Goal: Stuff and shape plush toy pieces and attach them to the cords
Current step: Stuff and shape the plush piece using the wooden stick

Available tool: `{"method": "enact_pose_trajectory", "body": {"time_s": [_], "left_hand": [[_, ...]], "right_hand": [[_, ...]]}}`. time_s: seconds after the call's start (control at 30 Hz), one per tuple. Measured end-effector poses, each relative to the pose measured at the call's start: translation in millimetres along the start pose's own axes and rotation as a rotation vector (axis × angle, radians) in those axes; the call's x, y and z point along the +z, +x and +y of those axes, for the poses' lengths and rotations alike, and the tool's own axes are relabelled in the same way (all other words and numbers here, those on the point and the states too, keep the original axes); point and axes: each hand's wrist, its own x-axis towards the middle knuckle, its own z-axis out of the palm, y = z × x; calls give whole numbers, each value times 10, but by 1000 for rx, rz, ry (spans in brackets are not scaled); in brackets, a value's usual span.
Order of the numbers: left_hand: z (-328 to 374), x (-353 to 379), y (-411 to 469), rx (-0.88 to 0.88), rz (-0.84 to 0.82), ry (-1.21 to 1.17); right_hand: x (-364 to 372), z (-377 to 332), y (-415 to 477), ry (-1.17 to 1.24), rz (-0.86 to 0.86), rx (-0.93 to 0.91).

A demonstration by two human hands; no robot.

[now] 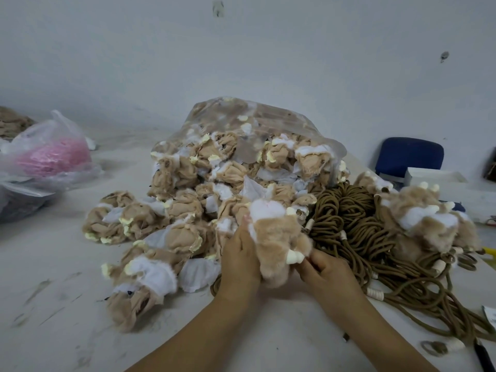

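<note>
Of the person, only two bare hands and bare forearms show. The left hand [240, 260] and the right hand [326, 269] are slim-fingered, with knuckles faintly marked on their backs. The left forearm [212, 328] and right forearm [375, 326] are smooth and uncovered down to the lower edge of the view.

Soft, even, fairly dim light with a cool grey cast fills the scene; its source cannot be seen. Shadows are faint and diffuse, the darkest lying on the scuffed white tabletop [67, 304] beneath the thin clear plastic bag of pink material [51, 154] at far left. The large clear plastic sack [241, 116] carries only a dull sheen. Detail is smeared throughout, and the fluffy tan and white plush toy piece [276, 237] near centre looks fuzzy. Wide-angle distortion bows the left and right edges.
</note>
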Motion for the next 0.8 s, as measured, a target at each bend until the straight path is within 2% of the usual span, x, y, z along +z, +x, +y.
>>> {"method": "enact_pose_trajectory", "body": {"time_s": [0.03,0.2,0.33,0.57,0.8], "left_hand": [[43,10,-6,49,10,-31],[67,-47,44,68,-21,-98],[55,-53,70,27,24,-147],[-21,-24,96,75,7,-46],[5,-16,135,-9,-11,-88]], "right_hand": [[-13,8,5,-14,5,-8],[-63,36,-3,-17,34,9],[-64,20,2,27,16,50],[-22,-28,-20,67,-4,35],[-81,-67,-24,58,-43,-28]]}}
